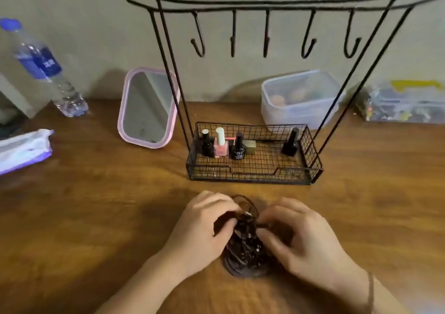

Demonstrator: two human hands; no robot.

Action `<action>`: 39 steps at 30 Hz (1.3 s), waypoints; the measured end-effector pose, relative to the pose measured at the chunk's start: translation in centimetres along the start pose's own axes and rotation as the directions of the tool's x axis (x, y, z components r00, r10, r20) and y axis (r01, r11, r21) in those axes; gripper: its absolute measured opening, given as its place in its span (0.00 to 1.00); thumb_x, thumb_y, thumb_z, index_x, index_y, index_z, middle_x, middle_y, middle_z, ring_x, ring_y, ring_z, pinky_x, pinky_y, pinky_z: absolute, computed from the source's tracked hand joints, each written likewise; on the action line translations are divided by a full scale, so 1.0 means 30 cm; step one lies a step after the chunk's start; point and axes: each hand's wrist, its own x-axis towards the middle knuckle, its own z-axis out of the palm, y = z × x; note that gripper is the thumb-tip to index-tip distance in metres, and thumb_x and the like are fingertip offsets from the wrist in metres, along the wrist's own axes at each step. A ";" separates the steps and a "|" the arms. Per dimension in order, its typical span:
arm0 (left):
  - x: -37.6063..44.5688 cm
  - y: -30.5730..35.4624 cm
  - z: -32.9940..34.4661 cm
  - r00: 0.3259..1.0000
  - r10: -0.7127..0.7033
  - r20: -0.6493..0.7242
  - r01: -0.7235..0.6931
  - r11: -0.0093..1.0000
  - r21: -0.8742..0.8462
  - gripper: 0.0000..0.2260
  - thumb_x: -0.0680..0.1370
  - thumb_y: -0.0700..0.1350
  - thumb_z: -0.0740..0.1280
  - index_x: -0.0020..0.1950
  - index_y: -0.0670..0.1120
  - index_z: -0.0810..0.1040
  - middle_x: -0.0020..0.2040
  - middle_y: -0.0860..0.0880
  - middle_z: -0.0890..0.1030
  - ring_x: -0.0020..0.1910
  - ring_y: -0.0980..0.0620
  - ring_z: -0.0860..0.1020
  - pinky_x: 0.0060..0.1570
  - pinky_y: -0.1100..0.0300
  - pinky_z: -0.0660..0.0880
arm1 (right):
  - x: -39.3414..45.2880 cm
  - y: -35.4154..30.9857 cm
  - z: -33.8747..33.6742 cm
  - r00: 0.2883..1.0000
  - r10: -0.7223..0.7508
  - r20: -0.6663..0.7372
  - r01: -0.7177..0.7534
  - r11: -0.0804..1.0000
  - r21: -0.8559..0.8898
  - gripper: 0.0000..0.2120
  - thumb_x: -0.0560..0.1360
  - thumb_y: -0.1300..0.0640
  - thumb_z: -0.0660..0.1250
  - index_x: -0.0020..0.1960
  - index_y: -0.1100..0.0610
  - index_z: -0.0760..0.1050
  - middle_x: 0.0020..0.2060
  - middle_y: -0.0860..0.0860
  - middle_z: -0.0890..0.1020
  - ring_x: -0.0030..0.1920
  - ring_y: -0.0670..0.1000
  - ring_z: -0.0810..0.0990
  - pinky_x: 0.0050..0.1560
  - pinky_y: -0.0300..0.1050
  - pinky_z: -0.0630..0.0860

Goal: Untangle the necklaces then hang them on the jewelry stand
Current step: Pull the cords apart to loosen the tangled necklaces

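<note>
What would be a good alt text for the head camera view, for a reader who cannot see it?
Two hands, left hand and right hand, pinch a dark tangle of necklaces on a wooden table. Behind it stands a black wire jewelry stand with five empty hooks and nail polish bottles in its basket.

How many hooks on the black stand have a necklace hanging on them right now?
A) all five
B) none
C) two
B: every hook on the jewelry stand is bare, and the tangled necklaces are down on the table between the left hand and right hand.
</note>
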 end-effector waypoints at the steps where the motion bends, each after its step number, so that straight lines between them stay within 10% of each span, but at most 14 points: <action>1: -0.015 -0.012 0.015 0.998 0.047 -0.033 -0.047 0.999 0.003 0.10 0.76 0.46 0.68 0.56 0.53 0.82 0.52 0.62 0.79 0.56 0.60 0.74 0.58 0.56 0.74 | -0.015 0.001 0.017 0.999 -0.043 0.002 0.043 0.999 -0.030 0.10 0.73 0.40 0.67 0.50 0.43 0.77 0.47 0.37 0.76 0.50 0.41 0.75 0.45 0.40 0.77; 8: -0.081 0.014 -0.020 0.980 0.197 0.021 -0.198 0.979 0.040 0.15 0.77 0.39 0.67 0.57 0.57 0.78 0.58 0.64 0.71 0.55 0.55 0.77 0.56 0.55 0.76 | -0.088 0.004 0.019 0.992 -0.110 0.061 0.120 0.971 -0.206 0.18 0.73 0.39 0.63 0.62 0.39 0.75 0.59 0.33 0.73 0.58 0.40 0.75 0.56 0.42 0.78; 15: -0.118 0.071 -0.063 0.892 0.263 0.369 -0.363 0.902 0.235 0.15 0.73 0.59 0.71 0.59 0.61 0.75 0.57 0.66 0.71 0.59 0.63 0.69 0.60 0.60 0.71 | -0.089 0.025 -0.018 0.997 -0.081 0.007 0.080 0.960 -0.267 0.15 0.75 0.59 0.70 0.55 0.42 0.78 0.49 0.38 0.78 0.44 0.42 0.79 0.42 0.39 0.77; 23: -0.102 0.056 -0.064 0.914 0.227 0.335 -0.309 0.926 0.216 0.12 0.74 0.54 0.70 0.57 0.61 0.76 0.55 0.66 0.75 0.58 0.64 0.71 0.58 0.62 0.71 | -0.095 0.057 -0.074 0.976 -0.032 0.216 0.093 0.956 -0.278 0.29 0.68 0.48 0.74 0.65 0.38 0.66 0.53 0.31 0.75 0.59 0.39 0.70 0.60 0.42 0.72; 27: -0.102 0.048 -0.078 0.921 0.203 0.331 -0.287 0.931 0.227 0.08 0.73 0.46 0.69 0.46 0.59 0.76 0.44 0.62 0.76 0.50 0.60 0.73 0.50 0.65 0.71 | -0.086 0.071 -0.069 0.986 -0.052 0.158 0.096 0.955 -0.281 0.20 0.72 0.50 0.73 0.59 0.37 0.71 0.44 0.35 0.78 0.51 0.36 0.72 0.49 0.34 0.71; 33: -0.105 0.037 -0.073 0.963 0.154 0.219 -0.207 0.948 0.243 0.12 0.72 0.61 0.66 0.35 0.55 0.74 0.28 0.51 0.74 0.41 0.54 0.74 0.42 0.66 0.68 | -0.095 0.071 -0.102 0.988 0.027 0.151 0.024 0.944 -0.328 0.09 0.75 0.54 0.69 0.45 0.39 0.77 0.36 0.36 0.79 0.40 0.39 0.78 0.43 0.39 0.76; 39: -0.105 0.054 -0.014 0.972 0.220 0.082 -0.232 0.954 0.189 0.12 0.74 0.61 0.67 0.55 0.60 0.76 0.48 0.61 0.74 0.53 0.58 0.73 0.51 0.57 0.74 | -0.100 0.074 -0.114 0.999 0.043 0.004 -0.038 0.936 -0.351 0.09 0.75 0.55 0.65 0.40 0.40 0.74 0.37 0.38 0.79 0.41 0.41 0.78 0.40 0.42 0.76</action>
